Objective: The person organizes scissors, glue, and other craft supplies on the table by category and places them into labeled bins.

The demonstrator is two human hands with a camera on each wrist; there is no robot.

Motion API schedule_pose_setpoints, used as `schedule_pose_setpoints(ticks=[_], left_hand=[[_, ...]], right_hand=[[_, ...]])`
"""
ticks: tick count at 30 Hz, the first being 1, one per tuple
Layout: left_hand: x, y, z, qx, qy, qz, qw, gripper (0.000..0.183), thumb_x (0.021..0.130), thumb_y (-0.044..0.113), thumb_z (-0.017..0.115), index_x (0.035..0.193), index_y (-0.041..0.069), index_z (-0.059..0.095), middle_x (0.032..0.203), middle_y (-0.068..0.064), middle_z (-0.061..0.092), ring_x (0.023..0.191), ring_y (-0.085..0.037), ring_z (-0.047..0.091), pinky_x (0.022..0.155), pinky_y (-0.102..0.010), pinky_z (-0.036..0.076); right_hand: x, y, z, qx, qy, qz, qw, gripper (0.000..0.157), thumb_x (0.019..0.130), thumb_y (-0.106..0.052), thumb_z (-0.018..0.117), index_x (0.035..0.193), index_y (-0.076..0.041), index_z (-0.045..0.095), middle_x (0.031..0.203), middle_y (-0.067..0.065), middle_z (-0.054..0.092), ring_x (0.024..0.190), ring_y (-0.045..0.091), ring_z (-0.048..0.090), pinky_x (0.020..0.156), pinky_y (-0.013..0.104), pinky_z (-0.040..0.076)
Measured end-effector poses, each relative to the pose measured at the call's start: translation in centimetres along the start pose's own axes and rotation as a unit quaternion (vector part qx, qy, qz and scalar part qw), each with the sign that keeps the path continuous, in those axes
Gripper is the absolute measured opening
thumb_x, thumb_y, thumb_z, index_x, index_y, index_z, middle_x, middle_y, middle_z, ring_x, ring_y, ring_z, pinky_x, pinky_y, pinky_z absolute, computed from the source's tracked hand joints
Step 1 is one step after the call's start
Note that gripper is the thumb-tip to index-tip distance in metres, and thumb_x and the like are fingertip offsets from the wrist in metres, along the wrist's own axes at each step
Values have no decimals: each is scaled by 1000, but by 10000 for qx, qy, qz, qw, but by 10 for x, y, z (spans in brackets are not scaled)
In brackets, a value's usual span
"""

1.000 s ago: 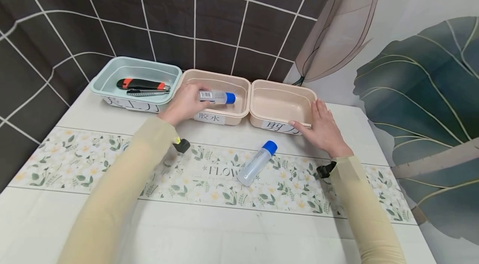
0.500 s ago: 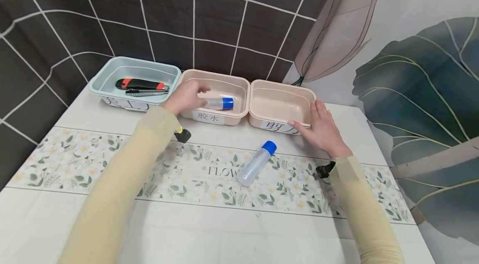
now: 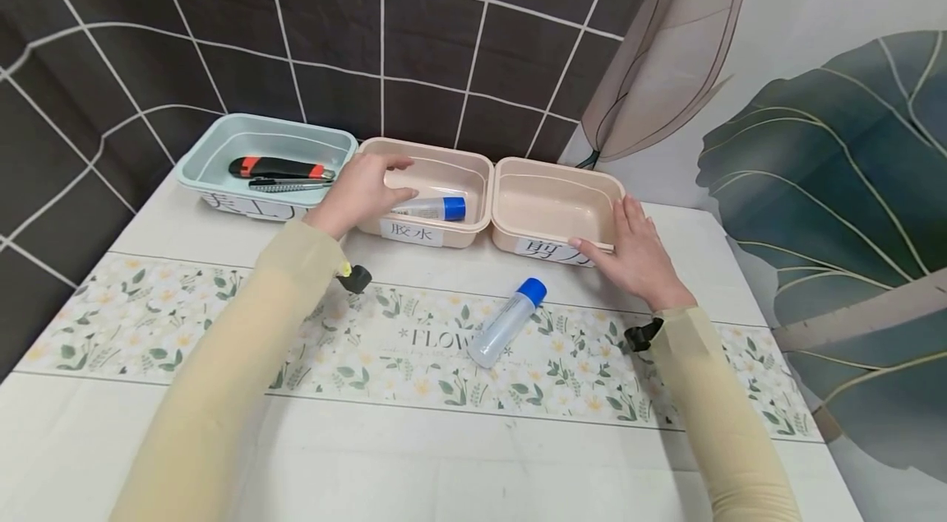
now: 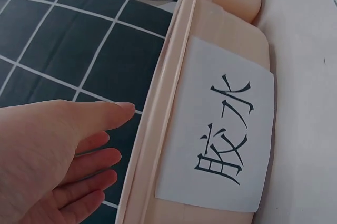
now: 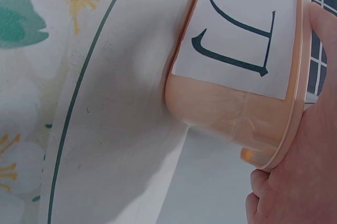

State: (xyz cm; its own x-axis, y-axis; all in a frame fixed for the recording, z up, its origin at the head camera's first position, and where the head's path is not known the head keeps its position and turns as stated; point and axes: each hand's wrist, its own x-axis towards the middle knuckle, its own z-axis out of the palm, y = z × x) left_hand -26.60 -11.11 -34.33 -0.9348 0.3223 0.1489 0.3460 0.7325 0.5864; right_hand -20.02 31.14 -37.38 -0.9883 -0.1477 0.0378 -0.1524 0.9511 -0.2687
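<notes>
A clear glue bottle with a blue cap (image 3: 454, 209) lies on its side in the middle beige box (image 3: 473, 238), partly hidden by my left hand (image 3: 362, 191). That hand hovers over the box's left end, thumb and fingers spread apart with nothing between them. In the left wrist view its thumb (image 4: 124, 112) points toward the labelled front rim. My right hand (image 3: 638, 255) rests on the right corner of the right beige box (image 3: 510, 241), straight fingers along its end and thumb at the front rim. A second glue bottle (image 3: 506, 325) lies slantwise on the table in front.
At the left end of the row stands a light blue box (image 3: 194, 164) holding a black-and-red utility knife (image 3: 277, 168) and a slimmer one (image 3: 292, 184). All three boxes carry paper labels. A dark tiled backdrop (image 3: 429, 20) rises right behind them.
My left hand has let go of the glue bottle, which came down to the floor of the middle box, and has drawn back slightly left with fingers spread. The right hand stays put.
</notes>
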Motion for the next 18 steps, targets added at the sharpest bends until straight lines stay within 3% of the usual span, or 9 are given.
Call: schedule_pose_setpoints(ticks=[6, 18], left_hand=[[-8, 8, -1, -106, 197, 242, 9995, 55, 89, 21, 81, 136, 0, 63, 134, -19, 63, 127, -35, 54, 108, -46, 40], [-30, 31, 10, -373, 246, 557, 9974, 62, 86, 31, 84, 136, 0, 63, 135, -15, 63, 129, -32, 53, 109, -43, 40]], right_hand=[[-1, -1, 0, 9, -5, -32, 10000, 110, 95, -70, 48, 158, 10, 6, 165, 29, -2, 153, 38, -5, 121, 54, -1], [0, -1, 0, -4, 10, -39, 10000, 110, 95, -70, 48, 158, 10, 6, 165, 30, 0, 153, 38, -3, 121, 55, 0]])
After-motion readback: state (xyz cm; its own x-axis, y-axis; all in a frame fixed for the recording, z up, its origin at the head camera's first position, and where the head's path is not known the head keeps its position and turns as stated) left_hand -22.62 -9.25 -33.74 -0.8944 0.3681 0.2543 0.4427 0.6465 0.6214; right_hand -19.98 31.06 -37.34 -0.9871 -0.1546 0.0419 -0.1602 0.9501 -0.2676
